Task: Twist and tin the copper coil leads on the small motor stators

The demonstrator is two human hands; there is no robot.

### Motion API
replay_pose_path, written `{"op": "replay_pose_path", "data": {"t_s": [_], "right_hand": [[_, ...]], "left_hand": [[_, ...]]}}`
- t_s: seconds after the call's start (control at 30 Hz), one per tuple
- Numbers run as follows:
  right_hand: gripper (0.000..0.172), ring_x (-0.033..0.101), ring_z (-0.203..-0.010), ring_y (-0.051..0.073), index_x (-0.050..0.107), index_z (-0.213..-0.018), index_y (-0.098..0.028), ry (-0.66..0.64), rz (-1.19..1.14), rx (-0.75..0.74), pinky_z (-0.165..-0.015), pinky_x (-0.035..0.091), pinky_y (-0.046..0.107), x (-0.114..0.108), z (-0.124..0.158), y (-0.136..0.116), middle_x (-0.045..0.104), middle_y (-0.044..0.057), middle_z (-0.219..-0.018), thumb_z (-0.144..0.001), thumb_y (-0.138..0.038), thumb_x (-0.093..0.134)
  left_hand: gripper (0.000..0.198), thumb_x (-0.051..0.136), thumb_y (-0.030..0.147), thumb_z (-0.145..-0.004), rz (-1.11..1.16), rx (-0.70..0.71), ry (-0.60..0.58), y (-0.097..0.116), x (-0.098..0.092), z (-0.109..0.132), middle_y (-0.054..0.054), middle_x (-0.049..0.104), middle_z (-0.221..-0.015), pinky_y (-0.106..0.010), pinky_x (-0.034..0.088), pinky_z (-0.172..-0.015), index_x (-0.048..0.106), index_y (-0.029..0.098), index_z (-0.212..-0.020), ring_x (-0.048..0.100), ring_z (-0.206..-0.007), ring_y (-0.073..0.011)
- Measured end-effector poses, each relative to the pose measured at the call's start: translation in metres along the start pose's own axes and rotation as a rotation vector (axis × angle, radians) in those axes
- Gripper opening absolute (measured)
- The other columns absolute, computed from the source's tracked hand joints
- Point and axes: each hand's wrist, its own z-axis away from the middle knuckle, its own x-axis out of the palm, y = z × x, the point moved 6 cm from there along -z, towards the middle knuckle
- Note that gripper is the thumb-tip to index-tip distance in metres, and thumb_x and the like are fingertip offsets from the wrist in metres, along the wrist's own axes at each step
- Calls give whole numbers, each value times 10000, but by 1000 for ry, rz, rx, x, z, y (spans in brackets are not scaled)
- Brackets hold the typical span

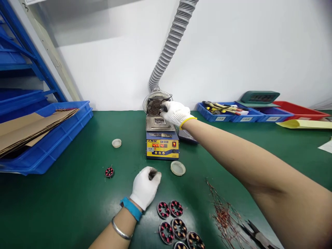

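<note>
My right hand [177,113], in a white knit glove with a yellow cuff, reaches over the back of the solder pot [163,145]. Its fingers pinch a small dark thing, too blurred to name, above the metal top plate with its small molten-looking window [159,121]. My left hand [145,186], in a white glove with darkened fingertips, rests on the table in front of the pot. Its fingers are curled in, and whatever they may hold is hidden. Nearby lie several round coil parts [166,232] with red or tan windings. One more coil part [109,172] lies to the left.
A shallow dish [178,168] sits before the pot, another small dish [116,143] to its left. Copper wire scraps [224,216] and pliers [256,235] lie front right. Blue bins [218,117] with tools stand behind; a blue crate [59,138] holds cardboard. A hose [173,41] hangs above.
</note>
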Motion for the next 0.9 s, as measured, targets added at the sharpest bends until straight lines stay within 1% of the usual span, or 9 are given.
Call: {"op": "replay_pose_path", "data": {"t_s": [0.17,0.3,0.4,0.5,0.53,0.6,0.7,0.8,0.9], "right_hand": [[419,603,-1089,316,635,-1206,-261,1,-69,18,-896,486,458,-4,8,-9,672,70,-1165,-810,-380,567],[437,615,-1080,293,651,-1193,-272,-33,-160,2,-890,496,405,-4,27,-20,685,38,-1150,-787,-425,600],[450,656,-972,260,680,-1152,-260,-135,-341,-53,-835,518,353,13,56,-35,714,31,-1053,-751,-462,647],[515,670,-852,240,661,-1189,-222,-332,-717,-54,-797,528,347,45,96,-52,729,39,-912,-714,-417,697],[554,669,-833,239,636,-1229,-222,-381,-800,-43,-795,528,355,54,108,-57,727,34,-887,-709,-402,702],[600,666,-860,249,602,-1276,-239,-429,-837,-38,-820,520,370,64,129,-64,724,28,-909,-707,-399,706],[559,648,-956,270,640,-1224,-256,-499,-762,-89,-856,499,369,63,146,-70,714,33,-1005,-707,-458,711],[463,652,-805,216,681,-1125,-223,-654,-828,-134,-703,511,309,57,153,-72,712,38,-930,-788,-533,615],[361,588,-601,144,702,-844,-190,-723,-867,-74,-536,464,238,54,154,-66,669,20,-714,-836,-512,539]], "left_hand": [[167,577,326,-821,60,-19,21,-1,-1,-1,-56,702,-869,-321,481,-767,644,185,-880,634,-823,-203],[295,637,313,-789,258,-89,65,-3,-2,-1,-65,691,-877,-306,497,-768,639,150,-1035,626,-796,-181],[514,707,287,-727,432,-91,113,-1,-5,0,-71,676,-946,-274,504,-713,581,129,-1199,590,-719,-138],[656,720,285,-715,513,-32,199,1,-13,0,-95,660,-1100,-285,520,-707,501,148,-1318,591,-711,-134],[627,701,293,-739,528,3,225,3,-16,1,-97,659,-1132,-300,527,-741,503,158,-1319,612,-757,-153],[493,645,312,-802,553,70,259,6,-23,2,-97,664,-1164,-334,522,-853,551,167,-1264,642,-922,-205],[363,541,351,-890,558,110,255,10,-28,4,-104,658,-1206,-355,485,-966,594,159,-1194,605,-1118,-244],[376,470,344,-931,495,142,261,10,-30,6,-110,622,-1275,-353,426,-1050,576,143,-1231,562,-1195,-233],[405,458,327,-933,435,186,223,9,-25,5,-114,586,-1325,-348,362,-1107,550,129,-1273,518,-1251,-221]]}}
